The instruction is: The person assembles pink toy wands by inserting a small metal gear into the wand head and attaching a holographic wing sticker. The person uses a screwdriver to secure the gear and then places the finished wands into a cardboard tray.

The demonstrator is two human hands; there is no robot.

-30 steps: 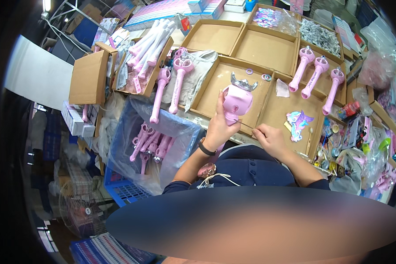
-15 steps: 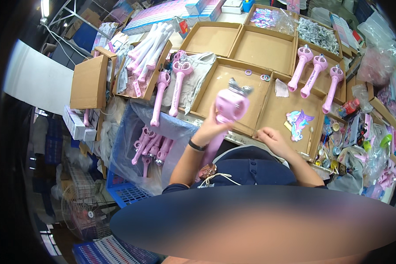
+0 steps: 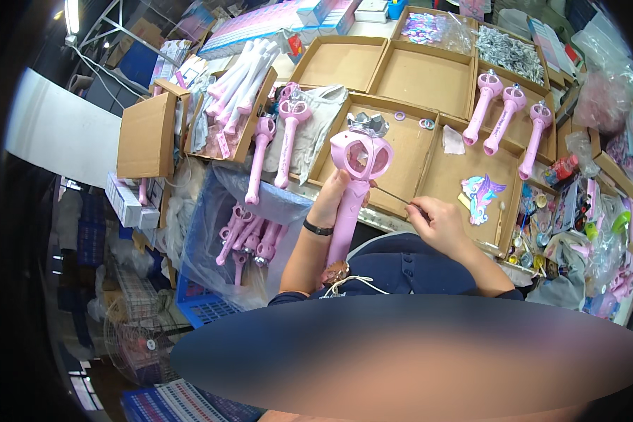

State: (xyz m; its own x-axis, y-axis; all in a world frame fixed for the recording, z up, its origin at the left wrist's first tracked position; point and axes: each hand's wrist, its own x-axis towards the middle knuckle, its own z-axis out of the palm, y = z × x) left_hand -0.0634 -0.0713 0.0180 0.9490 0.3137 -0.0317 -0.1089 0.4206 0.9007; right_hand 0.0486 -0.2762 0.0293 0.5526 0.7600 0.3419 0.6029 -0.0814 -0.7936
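My left hand (image 3: 330, 199) grips the neck of a pink toy wand (image 3: 353, 190) that stands upright over my lap, its round head topped by a silver crown (image 3: 368, 124). My right hand (image 3: 439, 224) pinches a thin metal tool (image 3: 395, 196) whose tip points at the wand's neck just under the head. Both hands hover at the near edge of a shallow cardboard tray (image 3: 408, 151). A dark band sits on my left wrist.
Three finished wands (image 3: 503, 119) lie in the right tray beside a winged sticker (image 3: 481, 194). Two more wands (image 3: 274, 151) rest on grey cloth to the left, white handles (image 3: 239, 84) fill a box, and a blue crate (image 3: 239, 239) lined with plastic holds several pink wands.
My left hand has turned the wand from head-down in the tray to upright and facing me. My right hand has moved up with the tool toward the wand's neck.
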